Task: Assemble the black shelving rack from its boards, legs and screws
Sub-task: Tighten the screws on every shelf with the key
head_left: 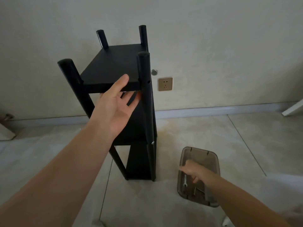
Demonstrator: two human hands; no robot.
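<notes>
The black shelving rack (131, 145) stands upright on the floor, with several round legs rising above its top board (111, 66). My left hand (118, 105) holds the top board's front edge near the right front leg (146, 102), thumb on top and fingers underneath. An empty screw hole (148, 82) shows in that leg level with the board, and a silver screw head (152, 142) sits lower on it. My right hand (191, 171) reaches down into a clear brown plastic bin (213, 163) on the floor, fingers curled over its contents; whether it grips anything is unclear.
A small silver wrench (185, 181) and some metal parts (199, 191) lie in the bin. A wall socket (165, 84) and a round silver fitting (154, 72) are on the wall behind the rack. A white board edge (293, 108) leans at far right.
</notes>
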